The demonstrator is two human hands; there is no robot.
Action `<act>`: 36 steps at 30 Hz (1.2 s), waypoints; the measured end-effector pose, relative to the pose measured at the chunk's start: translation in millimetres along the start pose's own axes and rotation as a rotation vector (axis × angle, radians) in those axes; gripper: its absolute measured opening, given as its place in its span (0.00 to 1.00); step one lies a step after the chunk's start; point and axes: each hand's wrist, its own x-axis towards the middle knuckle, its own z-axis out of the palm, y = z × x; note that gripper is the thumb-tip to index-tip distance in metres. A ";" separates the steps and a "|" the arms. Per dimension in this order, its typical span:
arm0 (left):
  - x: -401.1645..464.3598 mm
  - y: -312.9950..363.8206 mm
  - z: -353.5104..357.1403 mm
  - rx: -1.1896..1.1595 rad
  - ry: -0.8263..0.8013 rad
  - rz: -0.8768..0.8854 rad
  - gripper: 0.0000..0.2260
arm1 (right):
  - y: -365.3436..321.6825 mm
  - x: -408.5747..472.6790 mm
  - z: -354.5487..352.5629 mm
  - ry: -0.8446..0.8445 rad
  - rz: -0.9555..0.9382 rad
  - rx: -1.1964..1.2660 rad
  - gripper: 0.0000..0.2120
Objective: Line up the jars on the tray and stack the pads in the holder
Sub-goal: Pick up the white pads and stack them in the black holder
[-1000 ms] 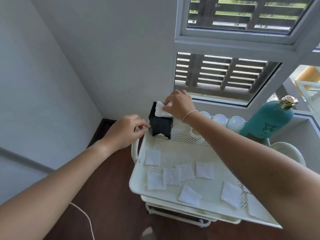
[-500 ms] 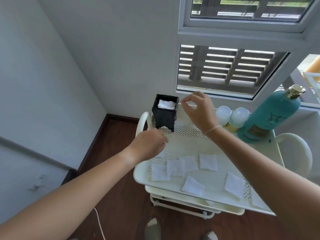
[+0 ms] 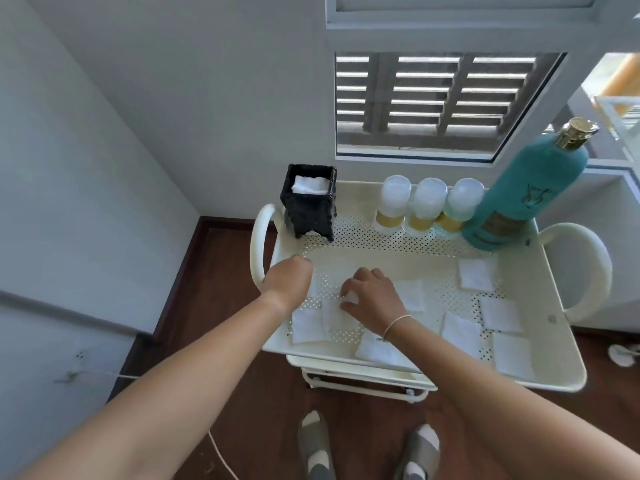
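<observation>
A black square holder (image 3: 310,206) stands at the tray's far left corner with white pads (image 3: 309,184) stacked inside. Three white-lidded jars (image 3: 429,206) stand in a row along the back of the cream perforated tray (image 3: 557,344). Several white pads lie loose on the tray, such as one pad (image 3: 476,273) and another pad (image 3: 460,330). My left hand (image 3: 289,282) is curled, knuckles up, over a pad near the tray's left edge; its fingertips are hidden. My right hand (image 3: 372,296) lies with fingers spread, fingertips touching a pad (image 3: 334,311).
A tall teal bottle (image 3: 519,195) with a gold cap stands right of the jars. The tray tops a cart with looped handles (image 3: 258,244) at both ends, in a corner under a louvred window. My feet are on the wooden floor below.
My right hand has left the holder, where a pad now sits, and dropped to the loose pads at the tray's front. My left hand moved down from the holder to the tray's left edge.
</observation>
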 end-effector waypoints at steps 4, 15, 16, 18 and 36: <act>-3.3 1.3 -4.2 -0.030 0.007 0.001 0.07 | 1.0 -2.9 1.0 0.035 -0.010 0.048 0.07; -38.1 -4.6 -33.8 -0.275 0.100 0.063 0.07 | 32.5 -21.4 -51.9 0.132 0.039 0.390 0.02; -39.8 -3.1 -29.5 -0.275 0.082 0.061 0.07 | 36.5 -20.5 -53.6 0.116 0.048 0.368 0.02; -40.8 1.2 -17.5 -0.265 0.045 0.056 0.07 | 40.1 -18.3 -52.1 0.067 0.066 0.302 0.03; -37.8 3.0 30.0 -0.182 -0.029 -0.104 0.09 | 32.1 -9.5 -32.3 -0.025 -0.086 0.135 0.05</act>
